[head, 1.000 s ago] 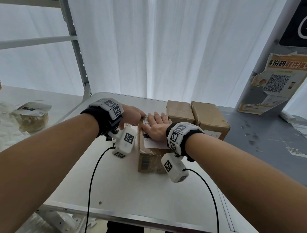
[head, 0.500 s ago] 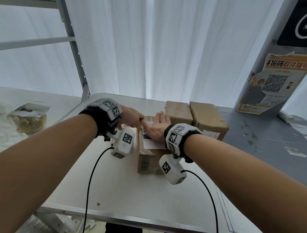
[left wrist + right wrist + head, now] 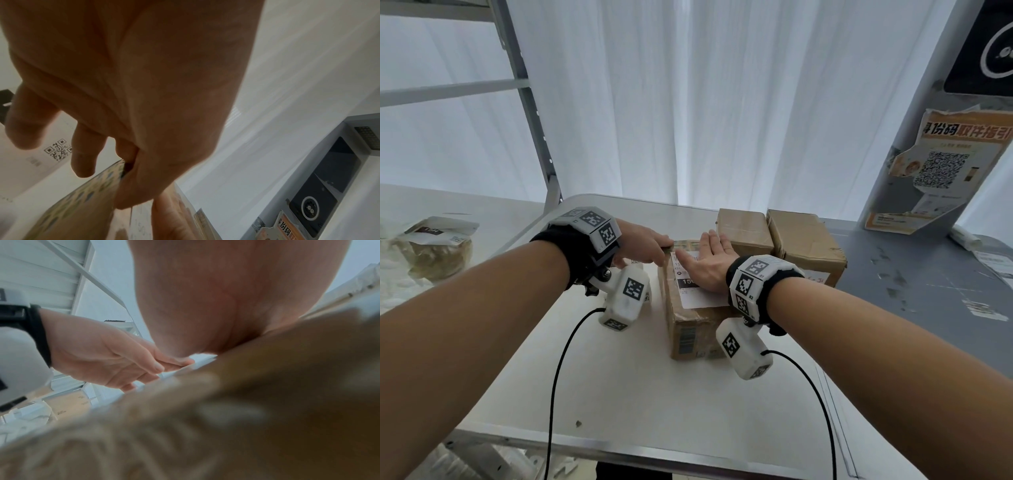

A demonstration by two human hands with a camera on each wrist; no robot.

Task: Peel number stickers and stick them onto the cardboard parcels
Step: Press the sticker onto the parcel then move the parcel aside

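**Right palm flat on parcel, left pinching sticker sheet**

Since a second ago my left hand [image 3: 643, 245] has slid its pinched sheet [image 3: 686, 245] a little further over the parcel's far end, and my right hand [image 3: 705, 263] has stayed flat. I see the left thumb and fingers [image 3: 82, 155] pinching the sheet's edge; the left wrist view shows small coloured stickers on it. My right hand lies with straight fingers, palm pressing the white label [image 3: 698, 291] on top of the parcel [image 3: 690, 325], gripping nothing. That parcel stands near the middle of the table [image 3: 637, 394]. Two more boxes [image 3: 744, 228] [image 3: 806, 245] sit side by side just behind it, touching each other. Off to the left lies a bagged item [image 3: 436, 246]; a QR poster [image 3: 941, 174] hangs at right
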